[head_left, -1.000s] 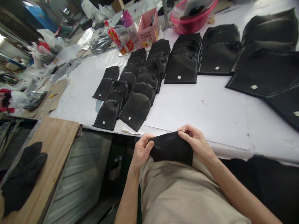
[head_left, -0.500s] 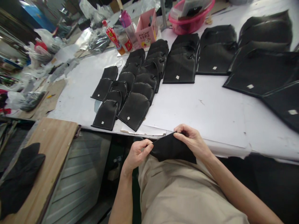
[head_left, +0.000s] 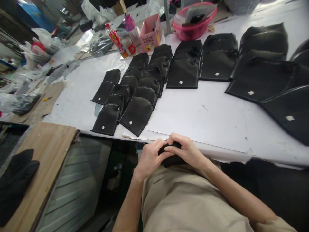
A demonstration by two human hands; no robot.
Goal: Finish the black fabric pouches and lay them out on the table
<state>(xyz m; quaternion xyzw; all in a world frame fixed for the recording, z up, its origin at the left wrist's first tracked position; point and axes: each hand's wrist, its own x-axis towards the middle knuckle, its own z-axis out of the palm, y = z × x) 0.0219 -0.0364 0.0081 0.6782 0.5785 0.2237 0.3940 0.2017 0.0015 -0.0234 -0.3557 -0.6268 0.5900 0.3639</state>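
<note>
A black fabric piece (head_left: 174, 160) is bunched between my two hands, just in front of the table's near edge and close to my body. My left hand (head_left: 151, 155) pinches it from the left side. Opposite, my right hand (head_left: 185, 150) grips it with thumb and fingers, and the fingertips of both hands come close together. Much of the cloth is hidden behind the fingers. Beyond my hands, a fanned stack of black fabric pieces (head_left: 138, 112) lies on the white table (head_left: 188, 112), the front ones bearing small white tags.
More and larger black pieces (head_left: 263, 77) overlap along the right. At the back stand a pink basket (head_left: 187, 32), a pink box (head_left: 151, 33) and a red-labelled bottle (head_left: 115, 38). To my lower left, a wooden board (head_left: 51, 141) carries dark cloth (head_left: 18, 180).
My hands have come together. The black fabric, stretched between them before, is now bunched up. My right hand has moved left, and the view has shifted slightly.
</note>
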